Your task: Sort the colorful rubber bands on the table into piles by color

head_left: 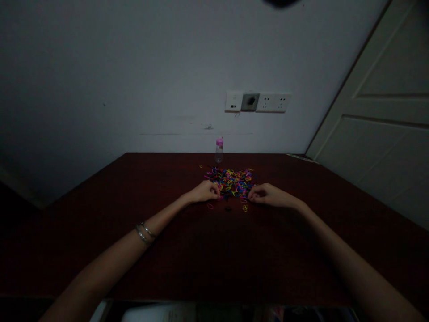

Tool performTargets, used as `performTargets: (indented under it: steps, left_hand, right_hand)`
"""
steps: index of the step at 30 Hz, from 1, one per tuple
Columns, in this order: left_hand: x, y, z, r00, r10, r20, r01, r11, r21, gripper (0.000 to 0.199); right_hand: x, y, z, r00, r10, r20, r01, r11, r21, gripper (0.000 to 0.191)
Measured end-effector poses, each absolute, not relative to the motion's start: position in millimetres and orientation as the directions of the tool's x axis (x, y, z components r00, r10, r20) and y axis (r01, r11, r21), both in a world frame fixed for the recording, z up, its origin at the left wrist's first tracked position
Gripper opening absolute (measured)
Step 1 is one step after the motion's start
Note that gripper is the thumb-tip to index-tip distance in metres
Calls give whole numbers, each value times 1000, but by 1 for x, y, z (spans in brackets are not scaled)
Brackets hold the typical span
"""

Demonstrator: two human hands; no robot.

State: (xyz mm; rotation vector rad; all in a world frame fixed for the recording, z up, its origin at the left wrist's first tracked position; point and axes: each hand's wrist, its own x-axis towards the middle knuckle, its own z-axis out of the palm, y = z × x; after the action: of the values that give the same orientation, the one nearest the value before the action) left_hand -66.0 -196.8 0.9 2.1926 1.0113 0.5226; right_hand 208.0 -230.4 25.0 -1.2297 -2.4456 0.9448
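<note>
A pile of small, many-coloured rubber bands [233,181] lies on the dark red-brown table [214,250]. At the pile's left edge is my left hand [205,191], its fingers curled in a pinch against the bands. My right hand [264,195] rests at the right edge, fingers bent together and touching the bands there. What either hand pinches is too small to make out. Close to me lie a few loose bands, among them a yellow one [245,208] and a pink one [210,206]. A clear bottle with a pink cap [219,150] stands behind the pile.
A pale wall [161,80] rises at the table's back edge, with a row of sockets and switches [258,102]. On the right is a white panelled door [385,116]. An open drawer with things in it [157,313] shows below the front edge. The light is dim.
</note>
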Motion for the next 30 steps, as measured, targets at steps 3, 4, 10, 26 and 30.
performTargets:
  steps: [3,4,10,26,30]
  left_hand:
    - [-65,-198,0,611,788,75,539,-484,689,11]
    - [-65,-198,0,610,789,76,546,-487,682,11]
    - [-65,-199,8,619,778,110,536,-521,664,11]
    - [-89,-197,30,771,584,-253,536,-380,754,15]
    - [-93,-196,33,750,630,-203,526,-380,761,20]
  right_hand:
    - [207,-231,25,-608,791,-67,630,429,-648,22]
    - [207,-231,24,-606,792,-66,630,428,-648,23]
    - [207,-229,23,-616,785,-55,621,442,-647,26]
    - [210,-227,22,-565,825,-20,650,431,-626,24]
    - [214,-223,18,-506,863,-2,694,406,-594,23]
